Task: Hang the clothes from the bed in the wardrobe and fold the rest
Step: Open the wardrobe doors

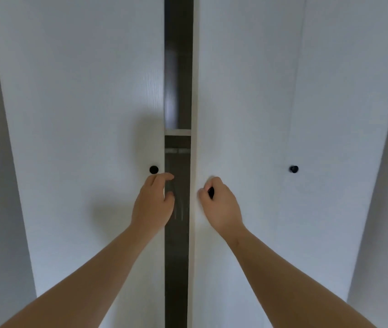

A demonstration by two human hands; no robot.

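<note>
- Between the left grip [155,200] and the right grip [219,202] runs a narrow dark gap [177,256], the only way into the wardrobe.
- The left door [81,114] walls off everything left of the left grip, whose fingers hook its edge. The free knob [154,169] juts out just above that grip.
- The right door [242,102] blocks everything right of the right grip, which pinches the held knob [211,192].
- Above both grips, a shelf [177,132] crosses the gap, with a rail [177,151] just under it.
- Below the grips the gap shows only dark depth.
</note>
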